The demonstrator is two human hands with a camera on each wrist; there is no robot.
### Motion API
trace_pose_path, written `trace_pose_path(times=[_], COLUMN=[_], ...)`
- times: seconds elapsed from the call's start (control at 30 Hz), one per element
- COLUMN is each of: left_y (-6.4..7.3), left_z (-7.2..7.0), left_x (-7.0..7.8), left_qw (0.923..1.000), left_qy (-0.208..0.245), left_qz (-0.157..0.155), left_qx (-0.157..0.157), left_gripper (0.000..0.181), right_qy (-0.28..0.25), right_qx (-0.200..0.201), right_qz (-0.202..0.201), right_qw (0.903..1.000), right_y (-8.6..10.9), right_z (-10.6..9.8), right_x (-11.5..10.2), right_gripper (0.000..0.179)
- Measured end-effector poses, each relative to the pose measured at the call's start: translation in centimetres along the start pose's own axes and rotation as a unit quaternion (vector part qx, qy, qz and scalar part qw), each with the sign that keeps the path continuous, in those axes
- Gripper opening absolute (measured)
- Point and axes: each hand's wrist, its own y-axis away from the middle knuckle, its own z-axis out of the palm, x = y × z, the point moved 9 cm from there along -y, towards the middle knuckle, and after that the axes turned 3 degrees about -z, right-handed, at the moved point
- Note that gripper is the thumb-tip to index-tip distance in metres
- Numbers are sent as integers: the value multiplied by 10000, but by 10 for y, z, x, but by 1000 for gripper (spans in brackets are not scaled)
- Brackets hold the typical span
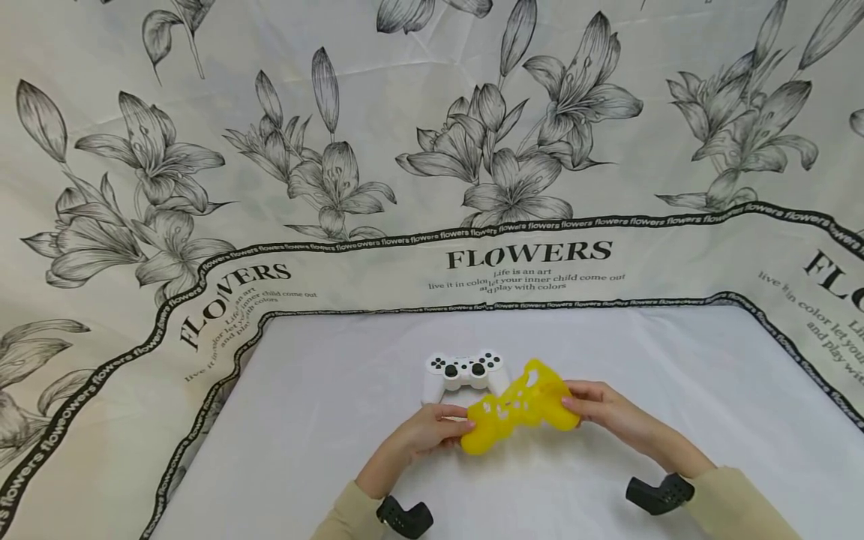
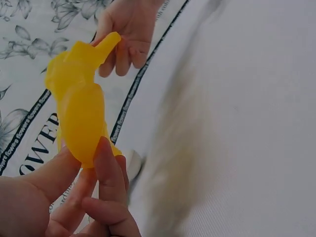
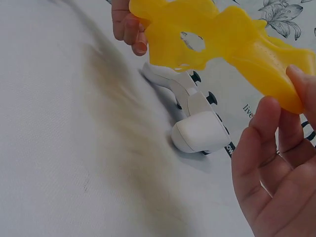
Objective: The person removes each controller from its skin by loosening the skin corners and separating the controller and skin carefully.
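Both hands hold up a yellow silicone controller cover point(image 1: 516, 405), a soft skin with cut-out holes, tilted so its right end is higher. My left hand point(image 1: 432, 431) pinches the lower-left grip end between thumb and fingers, also seen in the left wrist view on the cover point(image 2: 84, 118). At the other grip end, my right hand point(image 1: 597, 405) pinches the cover with thumb and fingertips. Just behind the cover a white game controller point(image 1: 466, 371) lies on the table, its right handle partly hidden. The right wrist view shows the controller point(image 3: 200, 131) from its side, below the cover point(image 3: 266, 64).
A white cloth point(image 1: 304, 420) covers the table. Behind and at the sides hangs a flower-printed curtain point(image 1: 371, 277) with black lettered bands. Each wrist carries a black camera mount, the left mount point(image 1: 405, 517) and the right mount point(image 1: 660, 493), over beige sleeves.
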Motion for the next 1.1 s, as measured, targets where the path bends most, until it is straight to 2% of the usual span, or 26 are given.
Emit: trace_pose_path(times=[0.13,0.23,0.37,0.57,0.63,0.77,0.87,1.0,1.1], left_y=[0,-3,-7,-10,-9,-3,-3,-5,-5], left_z=[3,4,-2,-11,-12,-11,-5,1,3], left_x=[0,3,8,18,22,28,32,32,34], left_qw=[9997,9995,9972,9847,9810,9790,9785,9773,9771], left_qy=[167,303,676,1377,1467,1300,1214,1260,1266], left_qz=[-126,-53,230,837,1006,1184,1360,1546,1607], left_qx=[-125,-117,212,657,775,1036,970,714,584], left_gripper=[37,39,44,44,42,38,38,42,45], right_qy=[116,215,282,46,-36,-125,-116,-68,-52], right_qx=[55,103,184,244,274,359,426,468,546], right_qz=[-28,-74,-114,-28,-20,125,359,598,555], right_qw=[9999,9997,9994,9997,9996,9992,9984,9971,9970], right_y=[0,0,1,0,-1,1,6,11,13], right_z=[-2,-4,-9,-14,-16,-21,-23,-24,-26], right_x=[-3,-5,-5,-2,-2,2,9,19,20], right_gripper=[31,31,30,35,38,42,48,54,54])
